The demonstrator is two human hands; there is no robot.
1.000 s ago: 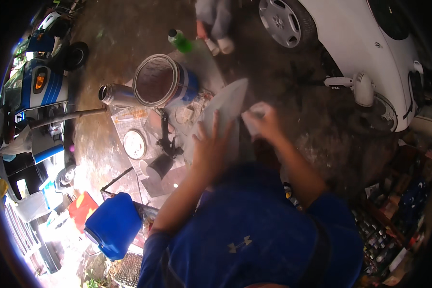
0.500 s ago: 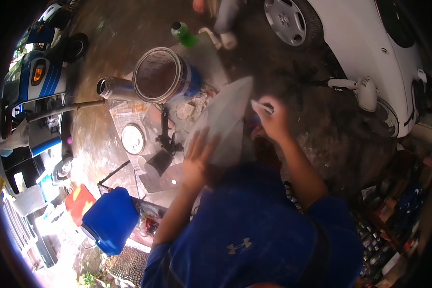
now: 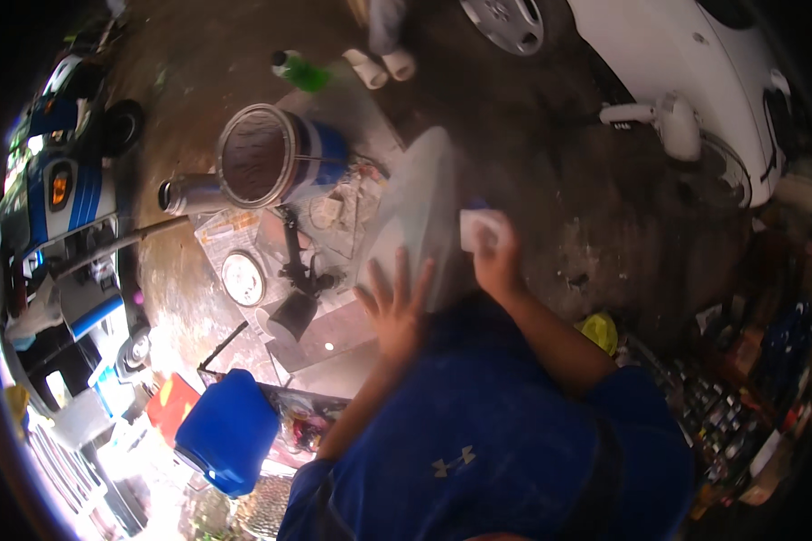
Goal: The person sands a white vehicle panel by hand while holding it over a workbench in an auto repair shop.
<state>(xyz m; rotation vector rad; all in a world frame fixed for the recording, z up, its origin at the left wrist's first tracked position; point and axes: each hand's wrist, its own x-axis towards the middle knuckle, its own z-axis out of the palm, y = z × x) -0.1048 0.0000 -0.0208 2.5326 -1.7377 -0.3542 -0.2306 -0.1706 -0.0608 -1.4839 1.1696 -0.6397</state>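
A pale grey, curved panel [image 3: 410, 203] with a narrow rounded tip stands in front of my body. On its lower left part lies my left hand [image 3: 397, 298], fingers spread and stretched out. To the right of the panel, slightly apart from it, my right hand [image 3: 496, 257] pinches a small white folded sheet [image 3: 480, 225] between thumb and fingers. Motion blurs this sheet, so its material is unclear. Left of the panel, a spray gun [image 3: 293, 270] with a grey cup lies on a littered board [image 3: 329, 338], beside a round white lid [image 3: 244, 278].
A large open bucket [image 3: 260, 158], a metal canister [image 3: 189, 194] and a green bottle [image 3: 302, 72] stand farther off. A blue jug [image 3: 230, 433] sits at left. A white car [image 3: 641, 45] and a fan [image 3: 677, 126] are at right. Someone's feet [image 3: 383, 68] show at the top.
The whole view has shifted. My right hand has turned, so the white sheet's broad face shows. My left hand's fingers are spread wider. A yellow object has come into sight beside my right arm.
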